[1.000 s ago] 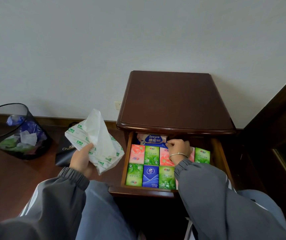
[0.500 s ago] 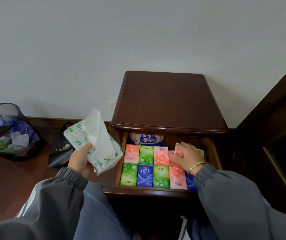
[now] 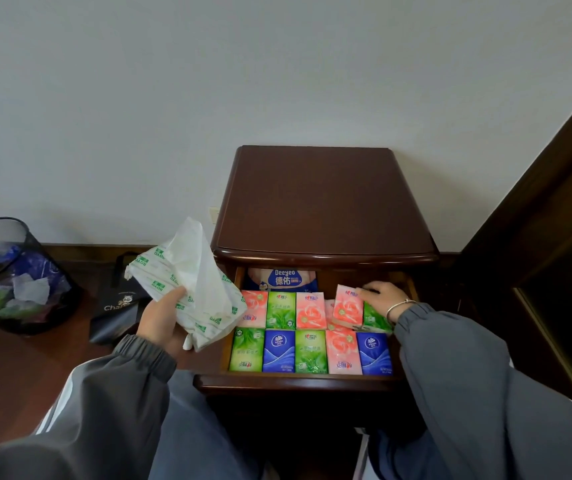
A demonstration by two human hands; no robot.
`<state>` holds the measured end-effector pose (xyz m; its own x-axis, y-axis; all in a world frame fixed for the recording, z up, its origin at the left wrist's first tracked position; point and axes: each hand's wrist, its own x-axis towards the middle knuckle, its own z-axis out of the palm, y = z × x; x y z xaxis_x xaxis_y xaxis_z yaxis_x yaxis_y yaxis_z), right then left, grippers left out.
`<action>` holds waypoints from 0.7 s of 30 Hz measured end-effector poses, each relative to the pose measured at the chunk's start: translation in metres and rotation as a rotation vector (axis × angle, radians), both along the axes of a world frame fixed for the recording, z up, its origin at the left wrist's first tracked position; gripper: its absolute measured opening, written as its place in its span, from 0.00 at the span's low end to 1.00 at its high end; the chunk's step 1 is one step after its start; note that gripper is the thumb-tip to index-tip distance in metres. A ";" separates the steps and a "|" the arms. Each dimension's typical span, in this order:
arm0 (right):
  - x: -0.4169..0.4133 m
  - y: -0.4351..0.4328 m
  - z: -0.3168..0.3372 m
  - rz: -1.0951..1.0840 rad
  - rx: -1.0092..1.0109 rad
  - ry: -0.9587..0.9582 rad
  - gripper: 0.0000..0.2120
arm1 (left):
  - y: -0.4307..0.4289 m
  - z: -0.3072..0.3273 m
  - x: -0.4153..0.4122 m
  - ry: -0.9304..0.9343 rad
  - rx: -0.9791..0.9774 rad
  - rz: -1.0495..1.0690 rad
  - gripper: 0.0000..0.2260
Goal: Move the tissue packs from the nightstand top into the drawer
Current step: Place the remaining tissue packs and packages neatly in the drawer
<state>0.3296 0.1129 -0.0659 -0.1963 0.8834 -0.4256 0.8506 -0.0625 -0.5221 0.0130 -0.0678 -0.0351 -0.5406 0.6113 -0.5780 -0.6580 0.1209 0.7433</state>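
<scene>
The dark wooden nightstand (image 3: 315,199) has a bare top, and its drawer (image 3: 295,381) is pulled out. Several small tissue packs in pink, green and blue lie in two rows inside, with a larger blue Deeyeo pack (image 3: 282,279) behind them. My right hand (image 3: 379,296) is inside the drawer at the back right, its fingers resting on a tilted pink pack (image 3: 346,308) that leans over a green pack (image 3: 374,318). My left hand (image 3: 163,317) holds a crumpled white plastic wrapper with green print (image 3: 191,282) left of the drawer.
A black mesh waste bin (image 3: 18,278) with wrappers stands on the floor at the left. A black paper bag (image 3: 118,306) leans beside the nightstand. Dark wooden furniture (image 3: 554,237) rises at the right. My knees are below the drawer front.
My right hand has slid from the drawer's middle to the back right, and the pink pack there now stands tilted. The view has drifted right. My left hand still holds the wrapper.
</scene>
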 end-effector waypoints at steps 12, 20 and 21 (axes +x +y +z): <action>-0.002 0.007 0.001 -0.115 -0.068 0.410 0.13 | -0.003 -0.006 -0.008 -0.022 0.032 -0.033 0.13; -0.011 -0.002 -0.006 0.045 -0.168 0.191 0.17 | -0.004 0.002 0.004 -0.057 0.086 -0.182 0.17; -0.012 -0.004 -0.001 0.058 -0.160 0.170 0.18 | -0.004 0.005 0.007 -0.053 0.100 -0.200 0.16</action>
<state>0.3179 0.1089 -0.0667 -0.3253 0.7926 -0.5157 0.7558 -0.1098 -0.6455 0.0204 -0.0714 -0.0302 -0.3732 0.7590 -0.5335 -0.6670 0.1801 0.7229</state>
